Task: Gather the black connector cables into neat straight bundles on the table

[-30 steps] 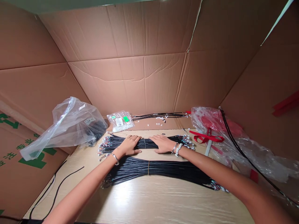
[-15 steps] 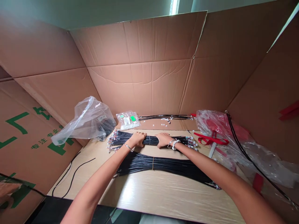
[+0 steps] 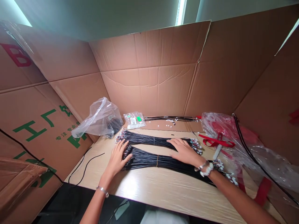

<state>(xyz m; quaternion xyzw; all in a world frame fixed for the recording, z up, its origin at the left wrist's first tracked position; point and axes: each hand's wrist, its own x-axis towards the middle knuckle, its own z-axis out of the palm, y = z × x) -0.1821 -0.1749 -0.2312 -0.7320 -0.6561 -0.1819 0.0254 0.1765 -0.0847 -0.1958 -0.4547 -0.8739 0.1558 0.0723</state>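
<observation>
Under flat hands (image 3: 149, 157), near cable bundle (image 3: 149, 160) partly hidden, far end blurred

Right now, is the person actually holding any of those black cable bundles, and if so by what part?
Nothing is gripped. The left hand lies flat on the near bundle's left end; the right hand rests open across both bundles, near the far bundle's right end.

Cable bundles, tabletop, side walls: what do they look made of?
Cable bundles: black plastic-jacketed wires, slightly glossy, with small pale connectors at the ends, probably plastic; a thin band ties each middle. Tabletop: pale wood-grain surface with a soft sheen, likely laminate, not certain. Side walls: brown corrugated cardboard, matte, with creases and fold lines. The left hand and right hand rest flat on the bundles.
</observation>
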